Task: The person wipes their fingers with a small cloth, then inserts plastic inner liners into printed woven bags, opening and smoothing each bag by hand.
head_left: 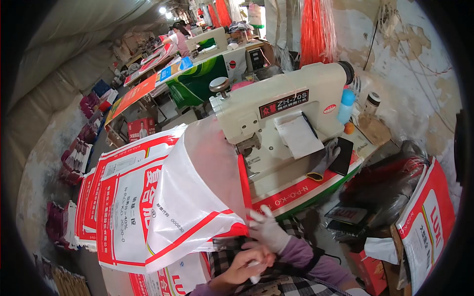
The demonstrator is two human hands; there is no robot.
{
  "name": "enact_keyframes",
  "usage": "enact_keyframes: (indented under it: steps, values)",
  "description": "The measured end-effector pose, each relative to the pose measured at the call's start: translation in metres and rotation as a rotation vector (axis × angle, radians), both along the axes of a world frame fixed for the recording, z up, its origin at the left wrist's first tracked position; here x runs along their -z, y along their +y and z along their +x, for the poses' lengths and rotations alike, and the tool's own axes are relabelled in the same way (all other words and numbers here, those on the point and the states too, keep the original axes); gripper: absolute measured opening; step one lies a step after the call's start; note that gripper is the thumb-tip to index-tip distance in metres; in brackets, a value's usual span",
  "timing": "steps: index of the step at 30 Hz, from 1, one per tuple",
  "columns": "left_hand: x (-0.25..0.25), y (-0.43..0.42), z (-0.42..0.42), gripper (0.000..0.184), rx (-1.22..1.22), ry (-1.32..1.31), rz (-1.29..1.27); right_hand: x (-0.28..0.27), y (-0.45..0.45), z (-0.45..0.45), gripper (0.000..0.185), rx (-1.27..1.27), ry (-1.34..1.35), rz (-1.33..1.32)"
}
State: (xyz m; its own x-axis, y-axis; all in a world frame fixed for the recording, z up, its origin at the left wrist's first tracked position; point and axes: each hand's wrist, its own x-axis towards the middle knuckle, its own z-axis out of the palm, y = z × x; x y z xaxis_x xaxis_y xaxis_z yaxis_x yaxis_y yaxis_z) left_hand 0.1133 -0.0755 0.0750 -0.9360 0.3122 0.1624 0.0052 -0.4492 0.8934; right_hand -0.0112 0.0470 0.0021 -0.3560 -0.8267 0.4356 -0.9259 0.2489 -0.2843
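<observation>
A large white and red printed woven bag (192, 192) lies at the sewing machine, its mouth lifted so the pale inside shows. My right hand (268, 231), in a white glove, is beside the bag's red edge with fingers spread; whether it touches the edge I cannot tell. Closer to my body, my bare left hand (247, 261) has its fingers curled in, with a bit of white material showing at them, too small to name. The cream sewing machine (276, 106) stands just beyond the bag, its needle area next to the red edge.
A stack of printed bags (89, 207) lies at left. On the machine bed are white paper (298, 134), a grey glove (323, 160) and a dark phone-like slab (341, 157). A blue bottle (346, 106) stands behind. Another person (180, 40) sits at a far machine.
</observation>
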Motion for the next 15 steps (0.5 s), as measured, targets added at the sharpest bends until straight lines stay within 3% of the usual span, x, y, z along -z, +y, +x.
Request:
enact_keyframes:
  steps: [1, 3, 5, 7, 9, 11, 13, 15]
  values:
    - [-0.011, -0.011, 0.009, 0.019, -0.003, 0.013, -0.061, -0.02, -0.007, 0.003, 0.022, -0.026, -0.181, -0.119]
    - [-0.018, -0.038, 0.035, 0.015, -0.121, -0.004, -0.06, 0.009, -0.021, 0.002, 0.024, 0.019, -0.318, -0.293]
    - [-0.014, -0.065, 0.068, 0.023, -0.34, -0.207, -0.05, 0.012, -0.022, 0.009, 0.021, 0.092, -0.327, -0.363]
    - [-0.008, -0.089, 0.088, 0.019, -0.403, -0.185, 0.126, 0.024, -0.008, 0.013, 0.02, 0.226, -0.775, -0.433]
    - [-0.051, -0.081, 0.108, 0.022, -0.742, -0.57, -0.153, 0.042, 0.008, 0.015, 0.017, 0.254, -0.803, -0.518]
    - [-0.011, -0.129, 0.141, 0.024, -0.718, -0.382, 0.039, 0.034, 0.026, 0.014, 0.013, 0.27, -0.888, -0.457]
    - [-0.009, -0.156, 0.171, 0.027, -0.819, -0.411, 0.111, 0.033, 0.034, 0.019, 0.014, 0.205, -0.969, -0.445]
    - [0.041, -0.223, 0.219, 0.023, -1.038, -0.408, 0.191, 0.033, 0.035, 0.022, 0.016, 0.101, -1.013, -0.44]
